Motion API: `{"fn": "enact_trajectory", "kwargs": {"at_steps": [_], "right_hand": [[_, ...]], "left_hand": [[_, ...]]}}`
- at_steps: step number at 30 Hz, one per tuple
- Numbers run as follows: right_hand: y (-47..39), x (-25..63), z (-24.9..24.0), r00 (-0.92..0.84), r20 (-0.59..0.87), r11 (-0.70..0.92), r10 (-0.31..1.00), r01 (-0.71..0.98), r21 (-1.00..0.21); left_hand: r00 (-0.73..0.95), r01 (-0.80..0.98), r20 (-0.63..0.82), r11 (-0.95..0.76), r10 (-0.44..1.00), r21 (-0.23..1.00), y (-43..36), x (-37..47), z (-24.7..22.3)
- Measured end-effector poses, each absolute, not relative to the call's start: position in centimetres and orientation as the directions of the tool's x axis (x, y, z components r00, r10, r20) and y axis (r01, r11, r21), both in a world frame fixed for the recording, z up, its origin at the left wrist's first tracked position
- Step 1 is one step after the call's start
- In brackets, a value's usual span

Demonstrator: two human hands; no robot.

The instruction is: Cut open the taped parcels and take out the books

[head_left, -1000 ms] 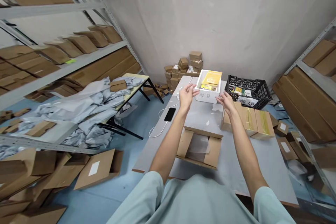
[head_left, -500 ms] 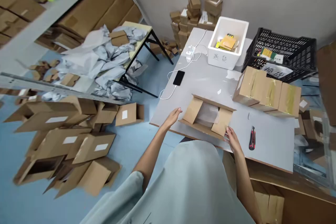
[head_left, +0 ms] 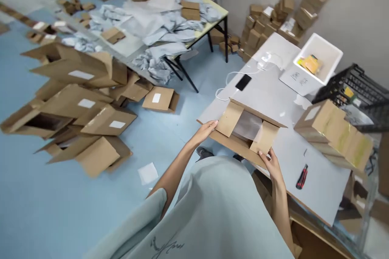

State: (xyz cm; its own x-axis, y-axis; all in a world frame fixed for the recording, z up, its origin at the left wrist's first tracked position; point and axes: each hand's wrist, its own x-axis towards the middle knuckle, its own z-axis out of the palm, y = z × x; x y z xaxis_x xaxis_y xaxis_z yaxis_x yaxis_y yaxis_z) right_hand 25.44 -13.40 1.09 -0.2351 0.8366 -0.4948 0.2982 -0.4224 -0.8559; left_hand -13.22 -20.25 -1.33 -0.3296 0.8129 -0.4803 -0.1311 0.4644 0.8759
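Note:
An opened cardboard box (head_left: pixel 230 119) is between my hands at the near edge of the table, its long flaps spread and its two short flaps lying inward. Translucent wrapping (head_left: pixel 247 125) shows in the gap between the short flaps; what lies beneath is hidden. My left hand (head_left: pixel 206 132) grips the box's left end, fingers partly behind it. On the right corner, my right hand (head_left: pixel 271 163) is closed with its thumb over the short flap. A red and black utility knife (head_left: pixel 302 177) lies on the table to the right.
The grey table (head_left: pixel 325 186) also bears a phone (head_left: pixel 243 82) with a white cable, a white foam bin (head_left: pixel 304 83), a black crate (head_left: pixel 364 89) and several taped cartons (head_left: pixel 332 133). Opened cartons (head_left: pixel 75 101) are heaped on the floor at left. Crumpled wrapping (head_left: pixel 158 16) covers another table.
My view has swung left. My left hand, apart from the box before, has come onto its left end. My right hand stays at the right corner, its thumb now over the flap.

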Motion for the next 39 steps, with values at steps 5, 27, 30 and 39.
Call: {"fn": "enact_trajectory", "kwargs": {"at_steps": [5, 27, 30, 39], "right_hand": [[-14.4, 11.1, 2.9, -0.428, -0.469, -0.280, 0.772, 0.432, -0.857], [-27.0, -59.3, -8.8, -0.791, -0.568, 0.006, 0.227, 0.584, -0.812], [-28.2, -69.6, -13.1, -0.775, -0.590, -0.038, 0.226, 0.598, -0.801], [-29.1, -95.3, -23.9, -0.761, -0.619, -0.046, 0.194, 0.623, -0.781]], "left_hand": [[-0.535, -0.198, -0.357, 0.297, 0.766, 0.934, -31.0, -24.7, -0.4], [-0.821, -0.561, -0.566, 0.080, 0.072, 0.824, -64.3, -67.7, -10.8], [-0.774, -0.629, -0.631, 0.054, 0.048, 0.776, -65.1, -77.1, -16.0], [-0.769, -0.635, -0.637, 0.042, 0.057, 0.771, -66.7, -98.8, -28.7]]}}
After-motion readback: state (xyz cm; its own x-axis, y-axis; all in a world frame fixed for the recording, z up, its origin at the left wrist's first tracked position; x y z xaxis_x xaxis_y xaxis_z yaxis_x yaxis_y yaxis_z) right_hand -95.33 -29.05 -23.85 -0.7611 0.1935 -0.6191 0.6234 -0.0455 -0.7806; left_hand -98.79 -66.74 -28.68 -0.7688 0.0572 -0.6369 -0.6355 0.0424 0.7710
